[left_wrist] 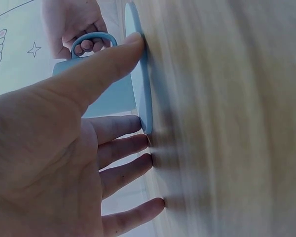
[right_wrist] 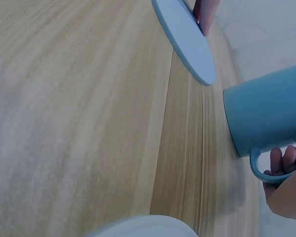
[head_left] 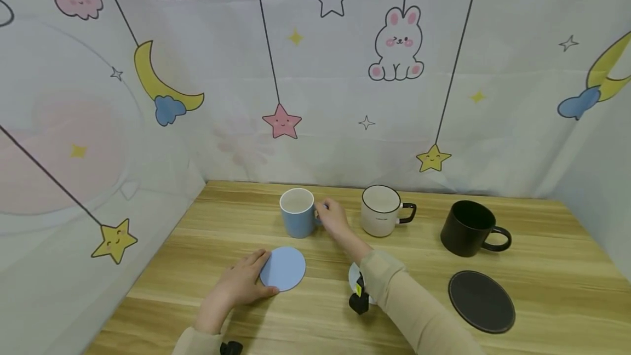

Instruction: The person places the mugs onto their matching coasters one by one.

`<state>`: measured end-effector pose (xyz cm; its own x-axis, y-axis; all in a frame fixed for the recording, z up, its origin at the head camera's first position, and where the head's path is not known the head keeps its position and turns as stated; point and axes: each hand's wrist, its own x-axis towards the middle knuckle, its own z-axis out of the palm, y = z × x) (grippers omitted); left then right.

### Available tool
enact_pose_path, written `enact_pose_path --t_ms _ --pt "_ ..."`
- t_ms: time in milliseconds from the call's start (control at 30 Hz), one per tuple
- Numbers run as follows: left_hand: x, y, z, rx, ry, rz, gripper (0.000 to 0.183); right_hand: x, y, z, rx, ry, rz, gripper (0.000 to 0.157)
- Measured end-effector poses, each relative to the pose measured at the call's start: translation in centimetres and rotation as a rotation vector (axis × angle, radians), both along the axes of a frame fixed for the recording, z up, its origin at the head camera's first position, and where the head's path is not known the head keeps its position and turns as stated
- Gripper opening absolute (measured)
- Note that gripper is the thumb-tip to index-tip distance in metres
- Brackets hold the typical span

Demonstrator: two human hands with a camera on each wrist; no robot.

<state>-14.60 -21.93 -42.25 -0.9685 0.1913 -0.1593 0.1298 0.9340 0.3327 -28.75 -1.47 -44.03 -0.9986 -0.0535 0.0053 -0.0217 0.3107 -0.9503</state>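
My right hand [head_left: 333,218] grips the handle of a light blue mug [head_left: 298,221], its fingers curled through the loop. The mug is upright near the back of the table, and the right wrist view shows its base close to the wood. My left hand [head_left: 241,281] holds a round light blue coaster [head_left: 283,269] by its edge, in front of the mug. In the left wrist view the thumb and index finger are at the rim of the coaster [left_wrist: 139,84], while the other fingertips touch the table.
To the right stand a white mug [head_left: 378,215] with a black handle and a black mug [head_left: 463,232]. A black coaster [head_left: 482,301] lies before the black mug. A pale coaster [head_left: 353,278] is partly hidden under my right forearm. A patterned cloth [head_left: 335,152] hangs behind the table.
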Motion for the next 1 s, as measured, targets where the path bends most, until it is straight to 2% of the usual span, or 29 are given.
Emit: enact_pose_path --t_ms 367,600,1000 --pt "0.0 -0.1 0.1 0.003 -0.01 0.007 0.086 0.5 -0.3 0.1 -0.072 0.002 -0.024 0.03" --pt "0.0 -0.2 -0.1 -0.003 -0.002 0.007 0.086 1.1 -0.6 0.0 -0.172 -0.043 -0.041 0.027" --pt "0.1 -0.1 0.1 0.006 -0.011 0.014 0.086 1.4 -1.0 0.5 -0.263 -0.062 -0.029 0.018"
